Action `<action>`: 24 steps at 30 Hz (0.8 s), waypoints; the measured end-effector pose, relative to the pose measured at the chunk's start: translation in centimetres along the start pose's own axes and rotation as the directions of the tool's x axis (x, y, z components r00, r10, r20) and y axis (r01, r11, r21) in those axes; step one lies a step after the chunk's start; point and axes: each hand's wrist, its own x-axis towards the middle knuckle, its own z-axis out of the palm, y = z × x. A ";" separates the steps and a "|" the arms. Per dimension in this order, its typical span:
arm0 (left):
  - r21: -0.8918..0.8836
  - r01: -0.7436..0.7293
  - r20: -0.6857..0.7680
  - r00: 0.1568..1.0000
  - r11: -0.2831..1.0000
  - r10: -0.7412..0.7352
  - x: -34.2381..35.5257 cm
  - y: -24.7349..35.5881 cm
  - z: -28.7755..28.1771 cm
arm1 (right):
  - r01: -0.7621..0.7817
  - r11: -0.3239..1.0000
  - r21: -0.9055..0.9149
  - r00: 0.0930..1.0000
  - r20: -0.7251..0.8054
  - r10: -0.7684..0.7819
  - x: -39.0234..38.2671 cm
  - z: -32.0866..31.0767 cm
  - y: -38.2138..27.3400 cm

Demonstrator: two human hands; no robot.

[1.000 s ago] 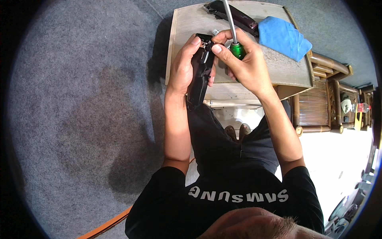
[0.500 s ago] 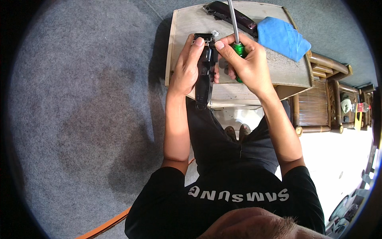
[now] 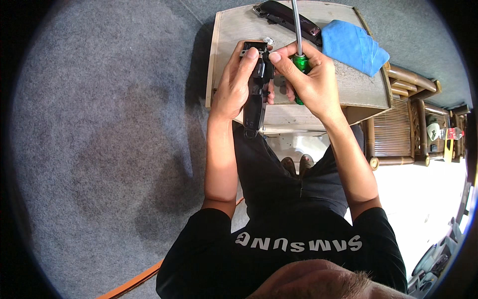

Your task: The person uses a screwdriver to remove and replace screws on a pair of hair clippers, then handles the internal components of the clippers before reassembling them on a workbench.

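Above the small table [image 3: 358, 89] at upper centre, the left hand [image 3: 234, 87] grips a black clipper [image 3: 255, 94]; the right hand [image 3: 311, 82] clasps a green-handled screwdriver [image 3: 299, 55].

A small plastic bottle [image 3: 450, 133] with a red-and-white label on the bamboo shelf [image 3: 398, 124], far right.

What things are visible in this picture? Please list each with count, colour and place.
Clipper: 1, black, held in the left hand over the table.
Screwdriver: 1, green handle, metal shaft, in the right hand.
Cover: 1, dark, on the table's far edge.
Cloth: 1, blue, on the table's far right.
Table: 1, pale wood, in front of the person.
Carpet: grey, on the floor.
Left hand: 1, around the clipper.
Right hand: 1, gripping the screwdriver.
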 end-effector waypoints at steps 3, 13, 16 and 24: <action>0.060 -0.017 -0.013 1.000 0.998 0.017 0.0 0.1 0.0 | -0.017 0.999 0.049 0.998 0.060 0.014 0.3 -0.2 0.0; -0.133 -0.027 0.075 0.996 0.991 0.038 0.0 -0.2 -0.9 | -0.159 0.981 0.113 0.974 0.181 0.137 0.8 -0.6 -0.4; -0.180 -0.034 0.068 0.997 0.983 0.046 0.0 -0.1 -1.1 | -0.161 0.983 0.089 0.974 0.177 0.143 0.9 -0.5 -0.5; -0.113 -0.088 0.124 0.987 0.990 0.102 0.1 -0.1 -1.4 | -0.146 0.987 0.067 0.978 0.158 0.134 1.0 -0.5 -0.5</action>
